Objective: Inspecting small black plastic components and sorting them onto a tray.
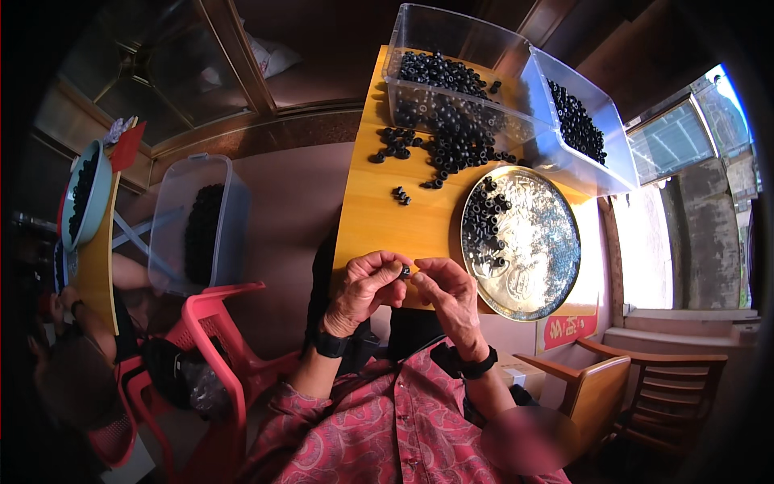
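Observation:
Near the front edge of the yellow table (363,234), my left hand (360,289) pinches a small black ring-shaped part (405,273) between thumb and fingertips. Close against it is my right hand (451,292), its thumb and forefinger pressed together; whatever they grip is too small to make out. To the right lies a round shiny metal tray (540,242) with black parts (486,218) along its left side. Several more black parts (401,195) sit in a little group beyond my hands, and a larger loose pile (459,145) spreads farther back.
A clear plastic bin (459,32) and a whitish bin (548,149), both with black parts, stand at the back. Left are a red plastic chair (214,339), a clear tub (165,234) and another person (81,371) at a table with a bowl (98,198). Wooden chairs (601,395) stand right.

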Motion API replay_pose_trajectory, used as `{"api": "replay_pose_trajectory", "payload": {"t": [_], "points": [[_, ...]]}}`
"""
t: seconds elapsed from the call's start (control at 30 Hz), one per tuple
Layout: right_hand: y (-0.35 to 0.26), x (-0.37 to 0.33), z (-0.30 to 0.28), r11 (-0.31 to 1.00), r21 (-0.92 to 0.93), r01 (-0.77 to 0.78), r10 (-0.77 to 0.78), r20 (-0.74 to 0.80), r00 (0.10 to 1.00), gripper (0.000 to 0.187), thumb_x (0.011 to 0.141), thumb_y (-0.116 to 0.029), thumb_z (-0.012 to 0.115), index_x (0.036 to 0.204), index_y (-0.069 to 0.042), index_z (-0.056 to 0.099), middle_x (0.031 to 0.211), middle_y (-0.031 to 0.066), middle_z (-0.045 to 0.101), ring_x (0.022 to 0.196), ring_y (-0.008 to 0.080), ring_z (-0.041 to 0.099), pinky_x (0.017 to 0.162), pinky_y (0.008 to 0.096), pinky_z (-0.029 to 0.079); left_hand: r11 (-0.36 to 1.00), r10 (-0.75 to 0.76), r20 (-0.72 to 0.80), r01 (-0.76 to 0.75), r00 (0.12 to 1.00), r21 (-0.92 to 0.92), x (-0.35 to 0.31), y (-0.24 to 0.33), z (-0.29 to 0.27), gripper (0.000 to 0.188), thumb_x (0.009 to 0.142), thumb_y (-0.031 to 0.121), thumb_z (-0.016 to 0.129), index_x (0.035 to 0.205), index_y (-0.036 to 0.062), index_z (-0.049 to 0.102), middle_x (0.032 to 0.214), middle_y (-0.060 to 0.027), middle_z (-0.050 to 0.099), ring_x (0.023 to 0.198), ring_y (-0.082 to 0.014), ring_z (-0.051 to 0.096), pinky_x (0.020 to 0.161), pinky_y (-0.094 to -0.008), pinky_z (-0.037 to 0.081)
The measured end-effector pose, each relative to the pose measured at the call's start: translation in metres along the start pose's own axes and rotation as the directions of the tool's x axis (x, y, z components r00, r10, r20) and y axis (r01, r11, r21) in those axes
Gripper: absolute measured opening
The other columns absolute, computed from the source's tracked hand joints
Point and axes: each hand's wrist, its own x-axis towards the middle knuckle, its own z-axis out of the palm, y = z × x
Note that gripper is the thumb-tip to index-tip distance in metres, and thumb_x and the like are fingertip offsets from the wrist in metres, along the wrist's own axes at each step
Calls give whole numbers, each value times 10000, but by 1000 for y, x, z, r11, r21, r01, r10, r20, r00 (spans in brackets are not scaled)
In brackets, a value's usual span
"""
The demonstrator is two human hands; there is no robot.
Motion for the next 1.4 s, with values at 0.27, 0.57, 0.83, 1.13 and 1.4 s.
{"api": "replay_pose_trajectory", "payload": {"t": [0.27, 0.57, 0.83, 1.13, 1.4], "points": [[-6, 6, 6, 984, -178, -12, 6, -33, 999, 201, 871, -104, 697, 992, 44, 634, 823, 52, 678, 727, 78, 623, 658, 231, 516, 992, -12, -19, 14, 1000, 122, -3, 5, 6, 181, 953, 181, 630, 1062, 40, 663, 808, -11, 653, 668, -68, 649, 610, -218, 572], [-25, 23, 10, 982, -188, -2, 7, 27, 1000, 231, 890, -134, 688, 1037, 34, 633, 806, 45, 673, 665, 86, 606, 610, 234, 508, 997, 21, -68, -26, 997, -71, -8, 6, 3, 207, 978, 185, 590, 1091, 20, 648, 765, -12, 607, 656, -90, 614, 595, -226, 524], [-14, 74, 17, 567, -734, 373, -491, 62, 869, 286, 835, -75, 676, 1110, -18, 621, 910, 175, 618, 739, 306, 654, 646, 382, 525, 989, 58, -20, -60, 998, -135, -4, 0, -1, 218, 951, 183, 629, 1082, 8, 641, 822, -26, 617, 632, -99, 589, 551, -245, 495], [-8, 92, 15, 360, -854, 375, -491, 169, 855, 303, 826, -93, 679, 1121, -28, 650, 961, 220, 599, 834, 365, 614, 723, 429, 511, 988, 63, -4, -63, 998, -139, -3, 0, -1, 210, 955, 165, 621, 1087, 2, 641, 841, -33, 612, 634, -99, 585, 545, -256, 496], [-13, 77, 14, 340, -860, 380, -522, 164, 837, 123, 816, -60, 632, 920, -4, 668, 845, 198, 622, 809, 360, 627, 672, 440, 526, 988, 77, -4, -77, 997, -136, -3, -2, -2, 212, 959, 163, 615, 1091, -1, 641, 848, -33, 609, 630, -99, 585, 552, -255, 501]]}}
